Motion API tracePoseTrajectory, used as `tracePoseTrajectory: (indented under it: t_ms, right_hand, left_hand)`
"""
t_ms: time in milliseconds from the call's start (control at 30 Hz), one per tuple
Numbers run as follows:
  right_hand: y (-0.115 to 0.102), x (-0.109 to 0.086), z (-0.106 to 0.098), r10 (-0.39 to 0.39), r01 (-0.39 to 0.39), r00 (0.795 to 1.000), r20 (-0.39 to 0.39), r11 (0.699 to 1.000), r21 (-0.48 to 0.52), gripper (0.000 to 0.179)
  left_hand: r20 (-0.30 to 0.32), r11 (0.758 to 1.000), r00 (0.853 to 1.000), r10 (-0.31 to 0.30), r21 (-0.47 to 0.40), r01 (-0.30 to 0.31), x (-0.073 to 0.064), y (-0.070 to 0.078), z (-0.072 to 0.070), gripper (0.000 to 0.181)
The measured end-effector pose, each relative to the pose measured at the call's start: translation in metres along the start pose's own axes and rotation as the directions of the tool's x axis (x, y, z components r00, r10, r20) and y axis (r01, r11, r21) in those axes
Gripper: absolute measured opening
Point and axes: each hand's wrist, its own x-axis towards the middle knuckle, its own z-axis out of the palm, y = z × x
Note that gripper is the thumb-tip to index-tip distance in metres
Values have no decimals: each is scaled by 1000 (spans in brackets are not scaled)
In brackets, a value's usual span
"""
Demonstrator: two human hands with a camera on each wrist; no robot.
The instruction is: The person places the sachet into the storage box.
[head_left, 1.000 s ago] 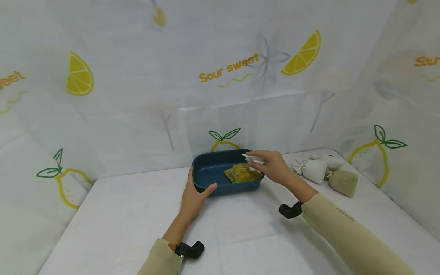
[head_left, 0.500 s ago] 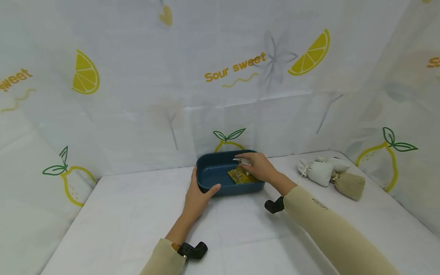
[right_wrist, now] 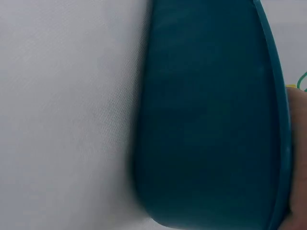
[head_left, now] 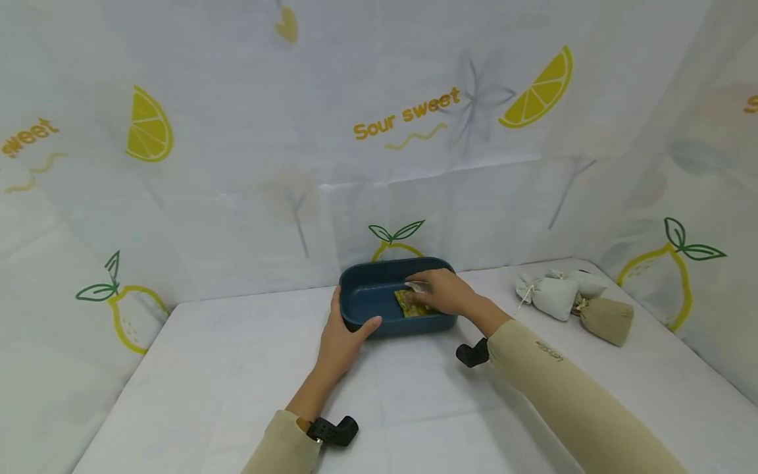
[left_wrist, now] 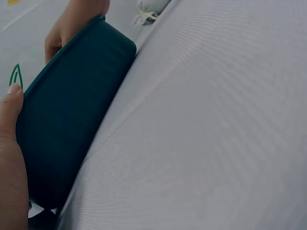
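Observation:
A dark blue rectangular basin (head_left: 408,326) stands at the back of the table. My left hand (head_left: 340,343) holds its left end, thumb over the front side and fingers around the left side. Inside the basin's right part lies a yellow patterned packet (head_left: 406,305), partly covered by my right hand (head_left: 445,291). The right fingers reach down into the basin and pinch a small white packet (head_left: 417,286), mostly hidden by the hand. In the right wrist view the basin wall (right_wrist: 211,120) hides the fingers.
Two white drawstring pouches (head_left: 555,298) and a tan drawstring pouch (head_left: 606,320) lie at the back right of the white table (head_left: 237,382). A white curtain with lemon prints (head_left: 266,217) hangs behind the table.
My right hand has moved left and down into the basin with the white packet, now over the yellow packet. The left hand keeps its hold on the basin.

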Motion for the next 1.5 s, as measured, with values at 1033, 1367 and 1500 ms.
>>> tracePoseTrajectory:
  t_ms: [1033,1367,1500]
  right_hand:
    - [96,-114,-49,166,-42,771,-615,976,212,53]
    - [124,-129,-44,187,-116,799,-571,980,159,65]
    - [135,-130,-37,199,-158,820,-537,980,122,66]
  left_hand:
    - [-2,1000,1000,11,14,-11,2,-1,0,107]
    - [7,1000,1000,-3,30,3,1,-2,1,107]
    - [3,999,1000,-8,33,8,1,-1,0,107]
